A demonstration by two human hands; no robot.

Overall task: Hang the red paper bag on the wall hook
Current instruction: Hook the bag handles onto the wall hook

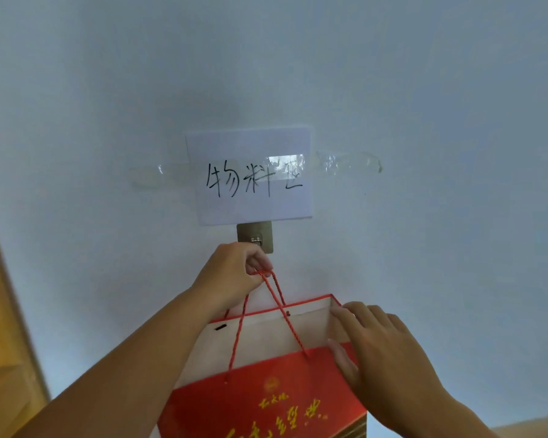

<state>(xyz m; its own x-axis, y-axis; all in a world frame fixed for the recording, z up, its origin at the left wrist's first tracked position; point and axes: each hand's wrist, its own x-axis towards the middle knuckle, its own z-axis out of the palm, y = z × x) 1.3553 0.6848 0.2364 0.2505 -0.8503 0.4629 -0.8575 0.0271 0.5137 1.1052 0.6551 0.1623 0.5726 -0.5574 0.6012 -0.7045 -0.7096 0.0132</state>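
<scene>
Red paper bag (266, 403) bottom cut off; left hand (234, 273) hides hook (255, 237) tip.

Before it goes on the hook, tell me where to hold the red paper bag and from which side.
Grip the red paper bag by the top of its rope handles, from the left, as the left hand does. The loops peak there, just under the wall hook. The right hand steadies the right rim.

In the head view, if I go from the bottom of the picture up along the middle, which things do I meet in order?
Red bag → rope handles pinched in the left hand → wall hook → taped paper sign.
</scene>
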